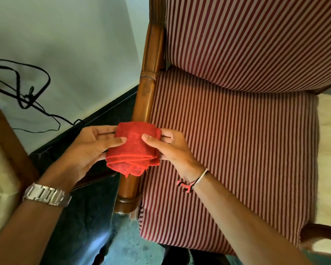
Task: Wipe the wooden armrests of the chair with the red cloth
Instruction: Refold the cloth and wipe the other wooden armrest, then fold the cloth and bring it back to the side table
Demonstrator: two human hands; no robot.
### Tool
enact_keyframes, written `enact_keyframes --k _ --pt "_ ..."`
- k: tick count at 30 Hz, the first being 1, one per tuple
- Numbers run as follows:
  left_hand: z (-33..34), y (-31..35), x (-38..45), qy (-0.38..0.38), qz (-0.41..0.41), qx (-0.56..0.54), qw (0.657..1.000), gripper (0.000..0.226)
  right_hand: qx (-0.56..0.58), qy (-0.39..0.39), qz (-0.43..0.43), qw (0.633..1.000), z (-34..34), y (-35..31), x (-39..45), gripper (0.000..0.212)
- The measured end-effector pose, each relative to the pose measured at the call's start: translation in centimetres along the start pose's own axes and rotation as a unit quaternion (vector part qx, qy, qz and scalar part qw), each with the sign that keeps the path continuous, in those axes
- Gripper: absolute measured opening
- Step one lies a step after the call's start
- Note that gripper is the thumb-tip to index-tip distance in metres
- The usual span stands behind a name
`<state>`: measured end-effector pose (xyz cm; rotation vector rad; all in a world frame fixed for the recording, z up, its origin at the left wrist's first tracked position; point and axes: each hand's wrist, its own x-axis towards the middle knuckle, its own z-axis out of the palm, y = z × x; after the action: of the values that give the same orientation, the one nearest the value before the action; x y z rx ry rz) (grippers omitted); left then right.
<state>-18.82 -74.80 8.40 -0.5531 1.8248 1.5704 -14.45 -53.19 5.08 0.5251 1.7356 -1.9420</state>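
View from above, looking down at 2 bare hands holding a folded red cloth (133,148) over a chair. The left hand (88,148) has a closed grip on the cloth's left edge, thumb on top and fingers underneath. The right hand (170,148) has a closed grip on the cloth's right edge, thumb pressed onto the top face and fingers curled behind. The cloth is bunched into several layers, with loose folds hanging at its lower edge.

The cloth sits directly above the chair's left wooden armrest (147,87), a glossy brown rounded rail that runs from the top of the view down to a turned end near the lower middle. Whether the cloth touches the wood cannot be told. To the right of this rail lies the seat cushion (237,150) in thin red and pale stripes, with the matching striped backrest (256,39) above it. Part of the other armrest (321,234) shows at the lower right.

A metal watch (46,195) circles the left wrist; a thread bracelet (194,181) circles the right wrist. A black cable (27,96) trails against the pale wall (65,35) at left. The floor (88,217) below is dark.
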Motion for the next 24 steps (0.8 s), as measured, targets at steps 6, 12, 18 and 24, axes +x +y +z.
enact_keyframes --k 6,12,18,24 --pt "0.2 0.5 -1.6 0.023 0.021 -0.03 0.999 0.051 0.003 0.032 0.002 0.999 -0.2 -2.2 -1.7 0.041" --pt "0.9 3.2 -4.4 0.037 0.055 -0.064 0.996 0.053 0.007 0.047 -0.038 0.998 -0.5 -6.0 -3.8 0.036" --pt "1.9 7.1 -8.3 0.041 0.095 -0.079 0.991 0.053 0.016 0.065 -0.085 0.994 -0.8 -10.3 -7.1 0.03" --pt "4.2 9.9 -11.3 0.034 0.115 -0.065 0.991 0.053 0.031 0.104 -0.112 0.988 -2.1 -12.8 -10.7 0.032"
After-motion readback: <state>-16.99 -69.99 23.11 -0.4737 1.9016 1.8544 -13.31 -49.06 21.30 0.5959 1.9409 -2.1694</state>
